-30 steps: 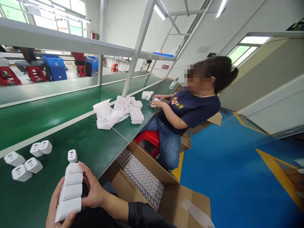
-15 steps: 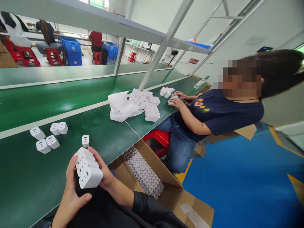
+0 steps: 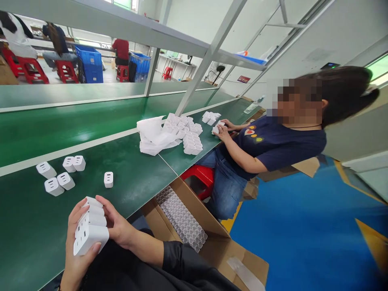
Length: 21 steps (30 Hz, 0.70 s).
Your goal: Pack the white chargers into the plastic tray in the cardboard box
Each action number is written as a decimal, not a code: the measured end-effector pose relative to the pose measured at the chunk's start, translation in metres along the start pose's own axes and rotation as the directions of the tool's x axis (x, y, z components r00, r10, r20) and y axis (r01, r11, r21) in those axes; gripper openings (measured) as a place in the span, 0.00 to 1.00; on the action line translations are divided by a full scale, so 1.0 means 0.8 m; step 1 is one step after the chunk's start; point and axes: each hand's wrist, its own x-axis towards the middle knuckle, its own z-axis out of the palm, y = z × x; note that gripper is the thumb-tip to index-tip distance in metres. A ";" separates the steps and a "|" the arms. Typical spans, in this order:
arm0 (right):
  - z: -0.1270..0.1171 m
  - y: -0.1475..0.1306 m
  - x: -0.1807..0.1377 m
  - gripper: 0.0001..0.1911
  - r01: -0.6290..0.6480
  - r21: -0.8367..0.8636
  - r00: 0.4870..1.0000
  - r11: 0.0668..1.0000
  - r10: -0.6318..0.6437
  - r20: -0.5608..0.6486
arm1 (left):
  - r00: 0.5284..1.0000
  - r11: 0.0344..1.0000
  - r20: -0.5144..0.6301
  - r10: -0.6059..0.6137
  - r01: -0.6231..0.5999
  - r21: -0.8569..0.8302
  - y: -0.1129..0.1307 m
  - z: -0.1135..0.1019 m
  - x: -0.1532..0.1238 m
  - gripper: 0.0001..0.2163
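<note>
Over the near edge of the green table, a row of white charger blocks [image 3: 92, 234] with port slots on their faces is held between both hands. My left hand [image 3: 75, 246] grips it from the left, thumb across the nearest block. My right hand [image 3: 119, 226] wraps the far right side of the same row. Just beyond stands a single white charger block [image 3: 108, 180] on the table. Farther left, several more white charger blocks [image 3: 57, 184] stand in a loose group, their slotted faces up.
A cardboard box [image 3: 209, 214] with rows of clear-looking white pieces sits below the table edge at right. White wrapping [image 3: 156, 137] and a pile of white housings [image 3: 184, 129] lie farther along. A co-worker [image 3: 251, 149] handles white pieces there. A metal post [image 3: 197, 76] rises behind.
Both hands have moved left and toward me with the row of charger blocks. My left thumb has closed onto the nearest block. The co-worker's hands have shifted slightly.
</note>
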 end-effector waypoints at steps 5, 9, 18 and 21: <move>-0.002 0.011 0.000 0.56 0.014 -0.068 1.000 0.998 -0.015 -0.009 | 0.999 1.000 -0.050 0.012 -0.012 0.002 -0.008 -0.009 -0.001 0.30; -0.014 0.001 -0.009 0.45 0.146 -0.309 0.988 0.940 -0.155 -0.006 | 0.989 0.954 -0.111 0.100 -0.063 0.293 -0.011 -0.020 0.005 0.28; -0.007 -0.026 -0.026 0.38 0.471 -0.709 0.860 0.525 -0.453 0.237 | 0.930 0.659 -0.045 0.366 -0.225 0.717 -0.033 -0.001 0.013 0.27; -0.011 -0.020 -0.023 0.39 0.463 -0.732 0.865 0.499 -0.434 0.251 | 0.933 0.642 -0.043 0.356 -0.211 0.737 -0.038 0.001 0.010 0.29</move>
